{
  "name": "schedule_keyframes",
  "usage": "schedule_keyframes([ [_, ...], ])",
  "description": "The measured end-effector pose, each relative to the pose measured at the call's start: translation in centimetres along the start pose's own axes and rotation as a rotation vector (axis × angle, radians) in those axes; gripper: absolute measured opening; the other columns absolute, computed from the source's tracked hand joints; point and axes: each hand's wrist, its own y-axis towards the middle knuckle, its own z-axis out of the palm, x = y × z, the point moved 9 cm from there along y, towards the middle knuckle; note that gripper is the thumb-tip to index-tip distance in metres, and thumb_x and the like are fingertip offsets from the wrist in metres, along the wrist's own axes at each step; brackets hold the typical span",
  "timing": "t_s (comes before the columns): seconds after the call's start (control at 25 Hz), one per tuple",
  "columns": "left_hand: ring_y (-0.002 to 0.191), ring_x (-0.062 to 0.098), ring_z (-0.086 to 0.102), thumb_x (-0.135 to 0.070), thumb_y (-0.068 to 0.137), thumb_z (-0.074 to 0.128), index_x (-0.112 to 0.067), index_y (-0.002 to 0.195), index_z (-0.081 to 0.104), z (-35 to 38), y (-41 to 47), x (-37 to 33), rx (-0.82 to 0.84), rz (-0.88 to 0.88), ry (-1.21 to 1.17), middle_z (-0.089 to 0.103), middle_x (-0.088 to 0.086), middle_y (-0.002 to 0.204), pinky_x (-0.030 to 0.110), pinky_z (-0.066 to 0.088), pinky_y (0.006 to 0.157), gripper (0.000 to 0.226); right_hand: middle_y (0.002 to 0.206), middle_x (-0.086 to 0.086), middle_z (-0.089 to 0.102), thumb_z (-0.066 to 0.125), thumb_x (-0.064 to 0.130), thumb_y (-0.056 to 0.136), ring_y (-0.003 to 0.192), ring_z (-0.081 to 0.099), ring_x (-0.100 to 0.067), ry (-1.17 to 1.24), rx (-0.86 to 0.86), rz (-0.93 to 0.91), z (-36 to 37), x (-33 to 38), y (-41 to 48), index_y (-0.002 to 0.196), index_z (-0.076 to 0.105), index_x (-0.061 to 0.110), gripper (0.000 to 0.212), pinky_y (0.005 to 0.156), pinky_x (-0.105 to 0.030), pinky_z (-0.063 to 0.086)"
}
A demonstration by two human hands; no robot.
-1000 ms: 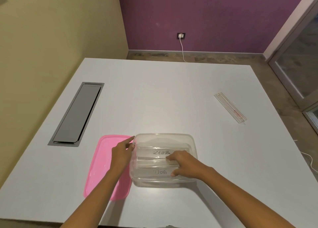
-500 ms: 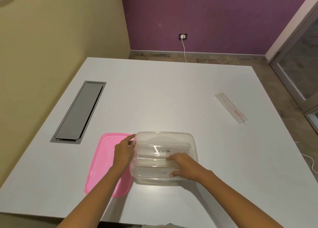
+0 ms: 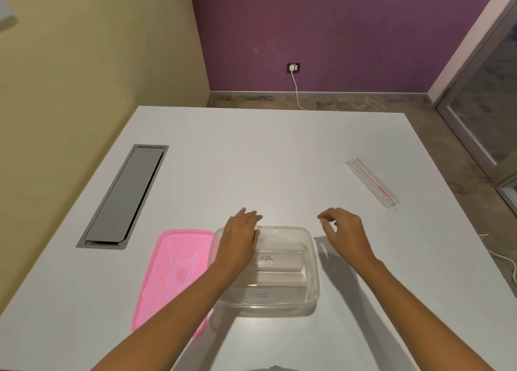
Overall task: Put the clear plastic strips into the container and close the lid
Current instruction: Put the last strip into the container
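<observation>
A clear plastic container (image 3: pixel 314 281) sits near the table's front edge. Inside it lie two clear strips, one marked with handwriting ending "BRA" (image 3: pixel 282 260) and one marked "DOG" (image 3: pixel 268 294). A pink lid (image 3: pixel 174 272) lies flat on the table, touching the container's left side. Another clear strip with red print (image 3: pixel 372 182) lies far right on the table. My left hand (image 3: pixel 240 237) rests over the container's far left rim, fingers apart. My right hand (image 3: pixel 342 232) hovers just past the container's right far corner, fingers loosely curled, holding nothing.
A grey cable hatch (image 3: pixel 124 195) is set into the white table (image 3: pixel 265 160) at the left. A white cable (image 3: pixel 503 258) trails off the table's right edge. Beyond the table are a yellow wall, a purple wall and a glass door.
My right hand has come out of the container and moved up and to the right. My left hand has shifted from the container's left side to its far left rim.
</observation>
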Motion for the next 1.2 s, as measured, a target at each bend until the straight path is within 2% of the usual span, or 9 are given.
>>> schedule_keyframes([
  [0.12, 0.123, 0.024, 0.052, -0.013, 0.091, 0.052, -0.016, 0.126, 0.056, 1.3, 1.3, -1.4, 0.073, 0.015, 0.009, 0.062, 0.004, 0.126, 0.032, 0.040, 0.100, 0.035, 0.094, -0.012, 0.070, 0.057, 0.004, 0.087, 0.088, 0.062, -0.025, -0.074, -0.062, 0.092, -0.8, -4.2, 2.7, 0.095, 0.067, 0.008, 0.014, 0.080, -0.038, 0.053],
  [0.32, 0.107, 0.017, 0.061, -0.034, 0.094, 0.049, -0.029, 0.122, 0.058, 2.9, 2.6, -1.6, 0.185, -0.021, 0.045, 0.067, -0.006, 0.116, 0.028, 0.044, 0.083, 0.030, 0.110, -0.022, 0.060, 0.056, -0.002, 0.083, 0.107, 0.051, -0.038, -0.195, -0.075, 0.253, -1.8, -10.9, 6.7, 0.112, 0.059, 0.002, 0.029, 0.085, -0.045, 0.047],
  [0.48, 0.102, 0.015, 0.064, -0.033, 0.095, 0.048, -0.031, 0.115, 0.063, 3.2, 3.1, -0.8, 0.157, -0.041, -0.005, 0.070, -0.010, 0.110, 0.027, 0.046, 0.078, 0.025, 0.126, -0.032, 0.046, 0.058, -0.009, 0.079, 0.113, 0.045, -0.048, -0.311, -0.112, 0.322, -3.1, -15.2, 9.9, 0.125, 0.045, -0.007, 0.048, 0.090, -0.052, 0.045],
  [0.6, 0.100, 0.013, 0.065, -0.032, 0.096, 0.047, -0.030, 0.111, 0.067, 3.2, 3.0, -0.6, 0.127, -0.043, -0.054, 0.072, -0.012, 0.108, 0.026, 0.047, 0.076, 0.025, 0.137, -0.031, 0.038, 0.056, -0.012, 0.079, 0.123, 0.038, -0.045, -0.349, -0.046, 0.416, -3.1, -17.8, 11.8, 0.131, 0.036, -0.007, 0.056, 0.100, -0.051, 0.040],
  [0.68, 0.099, 0.013, 0.066, -0.033, 0.095, 0.048, -0.030, 0.109, 0.068, 3.3, 3.1, -0.6, 0.110, -0.044, -0.078, 0.073, -0.012, 0.106, 0.026, 0.048, 0.076, 0.025, 0.131, -0.032, 0.041, 0.055, -0.012, 0.078, 0.119, 0.042, -0.045, -0.380, 0.014, 0.460, -2.6, -19.3, 12.8, 0.130, 0.036, -0.008, 0.055, 0.098, -0.049, 0.041],
  [0.76, 0.096, 0.014, 0.068, -0.031, 0.094, 0.050, -0.029, 0.108, 0.069, 3.3, 3.1, -0.6, 0.093, -0.041, -0.095, 0.074, -0.011, 0.104, 0.026, 0.050, 0.076, 0.024, 0.117, -0.034, 0.050, 0.054, -0.012, 0.076, 0.106, 0.050, -0.048, -0.402, 0.041, 0.500, -2.2, -20.3, 13.3, 0.119, 0.041, -0.010, 0.045, 0.089, -0.049, 0.044],
  [0.96, 0.092, 0.014, 0.068, -0.027, 0.093, 0.052, -0.029, 0.106, 0.070, 3.5, 3.3, -0.5, 0.083, -0.038, -0.099, 0.074, -0.011, 0.099, 0.026, 0.050, 0.074, 0.021, 0.100, -0.033, 0.057, 0.055, -0.015, 0.073, 0.090, 0.056, -0.048, -0.394, -0.024, 0.524, -2.0, -21.0, 13.2, 0.108, 0.046, -0.009, 0.036, 0.076, -0.050, 0.048],
  [1.12, 0.094, 0.013, 0.068, -0.025, 0.094, 0.052, -0.026, 0.108, 0.069, 3.7, 3.2, -0.5, 0.103, -0.034, -0.139, 0.074, -0.008, 0.101, 0.026, 0.052, 0.080, 0.022, 0.105, -0.030, 0.058, 0.054, -0.009, 0.075, 0.094, 0.057, -0.046, -0.318, -0.039, 0.551, -1.8, -21.1, 12.2, 0.112, 0.044, -0.008, 0.039, 0.082, -0.048, 0.047],
  [1.2, 0.095, 0.014, 0.068, -0.024, 0.094, 0.052, -0.025, 0.108, 0.069, 3.7, 3.2, -0.5, 0.114, -0.034, -0.148, 0.074, -0.007, 0.102, 0.027, 0.052, 0.081, 0.022, 0.113, -0.028, 0.057, 0.056, 0.006, 0.083, 0.102, 0.055, -0.045, -0.234, -0.080, 0.603, -2.4, -20.9, 11.5, 0.117, 0.044, -0.007, 0.038, 0.091, -0.048, 0.044],
])
